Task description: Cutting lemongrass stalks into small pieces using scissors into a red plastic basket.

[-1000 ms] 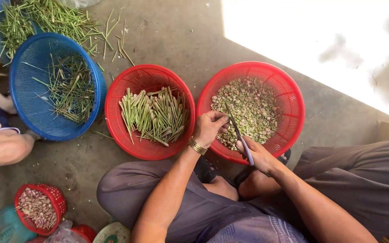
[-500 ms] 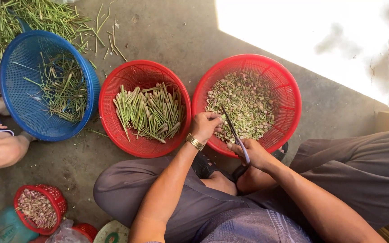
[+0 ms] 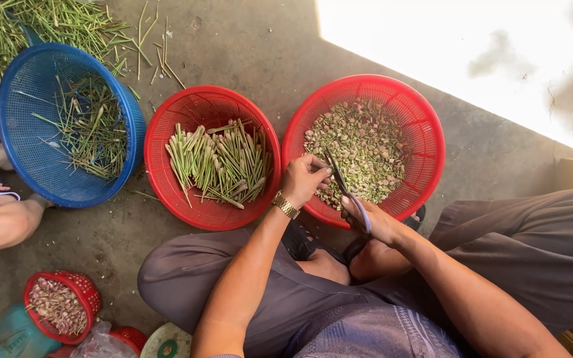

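Well underway: right hand grips scissors, blades nearly shut, left hand pinches something small, can't tell what, over red basket already holding many cut pieces; trimmed stalks still wait in the middle basket.

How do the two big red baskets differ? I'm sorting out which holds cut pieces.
The right red basket holds small chopped greenish and purplish bits; the middle red basket holds long green stalks lying in a loose bundle. The left hand and the right hand with scissors work over the right red basket; no hand is at the middle red basket. Both are round, red, perforated plastic, on the concrete floor.
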